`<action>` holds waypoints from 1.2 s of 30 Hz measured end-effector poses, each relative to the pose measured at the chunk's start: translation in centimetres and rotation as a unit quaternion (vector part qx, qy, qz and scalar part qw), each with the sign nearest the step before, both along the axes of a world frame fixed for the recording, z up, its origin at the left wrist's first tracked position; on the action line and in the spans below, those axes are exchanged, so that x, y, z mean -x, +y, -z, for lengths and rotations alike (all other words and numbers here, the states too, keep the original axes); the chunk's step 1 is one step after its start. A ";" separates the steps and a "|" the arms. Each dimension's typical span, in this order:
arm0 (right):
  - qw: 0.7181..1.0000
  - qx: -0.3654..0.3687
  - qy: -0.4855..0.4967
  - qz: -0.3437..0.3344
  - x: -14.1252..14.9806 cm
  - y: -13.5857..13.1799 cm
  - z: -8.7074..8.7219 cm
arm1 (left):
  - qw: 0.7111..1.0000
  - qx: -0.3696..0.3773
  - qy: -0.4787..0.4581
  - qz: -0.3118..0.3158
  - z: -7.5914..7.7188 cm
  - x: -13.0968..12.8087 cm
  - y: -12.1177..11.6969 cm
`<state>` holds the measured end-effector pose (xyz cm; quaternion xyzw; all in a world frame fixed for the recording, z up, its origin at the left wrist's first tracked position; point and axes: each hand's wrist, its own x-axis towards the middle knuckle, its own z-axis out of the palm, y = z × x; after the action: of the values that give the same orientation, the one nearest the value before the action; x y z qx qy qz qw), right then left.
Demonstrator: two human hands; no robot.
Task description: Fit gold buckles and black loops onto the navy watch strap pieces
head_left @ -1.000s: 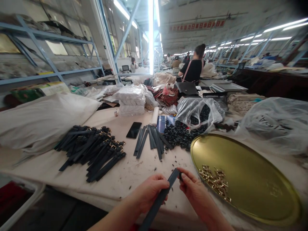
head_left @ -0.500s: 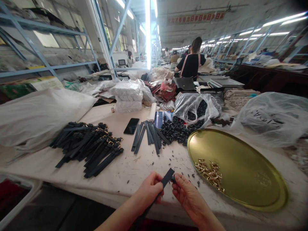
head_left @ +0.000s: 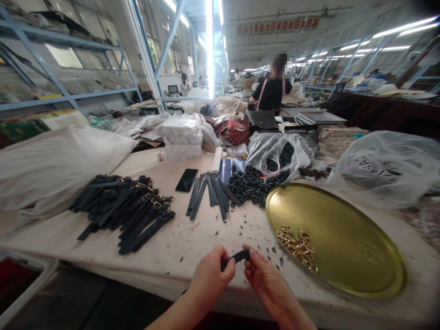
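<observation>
Close to the table's front edge, a dark strap [head_left: 238,257] bows upward between my two hands. My left hand [head_left: 210,271] is closed around it. At the strap's other end, my right hand [head_left: 264,274] pinches the tip between thumb and fingers; whether a small loop is also in that pinch is hidden. Several loose dark strips [head_left: 216,195] lie beyond my hands. Behind them is a heap of small black loops [head_left: 249,185]. Finished-looking straps with gold buckles [head_left: 127,213] are piled to the left.
A gold oval tray [head_left: 347,238] at right carries small gold metal pieces [head_left: 296,245]. A phone [head_left: 186,180], a clear plastic bag [head_left: 280,153] and wrapped white bundles [head_left: 182,140] stand further back. Dark scraps dot the cloth. A person [head_left: 270,94] sits beyond the table.
The strap, straight and angled upward before, is now bent in an arc. My right hand has moved from beside its end to gripping the end. The view has shifted slightly.
</observation>
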<state>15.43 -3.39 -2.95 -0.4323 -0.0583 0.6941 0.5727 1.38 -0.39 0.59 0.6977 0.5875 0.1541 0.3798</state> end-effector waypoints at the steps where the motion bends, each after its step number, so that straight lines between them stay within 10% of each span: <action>1: 1.000 -0.005 -0.030 0.000 -0.1 -0.1 0.2 | 1.000 0.005 -0.004 0.007 0.0 0.0 0.0; 14: 0.959 -0.110 -0.209 -0.156 -1.4 -0.5 -0.8 | 0.987 0.092 -0.067 0.113 -1.6 0.3 0.3; 19: 0.972 -0.119 -0.167 -0.116 -1.0 -0.5 0.4 | 0.927 0.265 -0.204 0.172 -1.4 0.6 -0.4; 25: 0.947 -0.153 -0.222 -0.172 -0.4 0.0 0.8 | 0.938 0.258 -0.210 0.097 -1.4 0.4 -0.4; 28: 0.807 -0.178 -0.535 -0.174 -4.1 1.4 -0.6 | 0.936 0.253 -0.229 0.090 -1.0 0.6 0.3; 30: 0.602 -0.106 -0.773 -0.168 -7.8 2.9 -1.7 | 0.931 0.249 -0.252 0.085 -0.4 0.5 0.7; 36: 0.488 -0.063 -0.845 -0.208 -13.6 7.0 -2.4 | 0.953 0.185 -0.228 0.080 0.5 -0.5 1.1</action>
<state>29.01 3.59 -0.57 -0.7494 -0.6463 0.0884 0.1135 1.91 0.76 0.05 0.6061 0.4463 0.1665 0.6370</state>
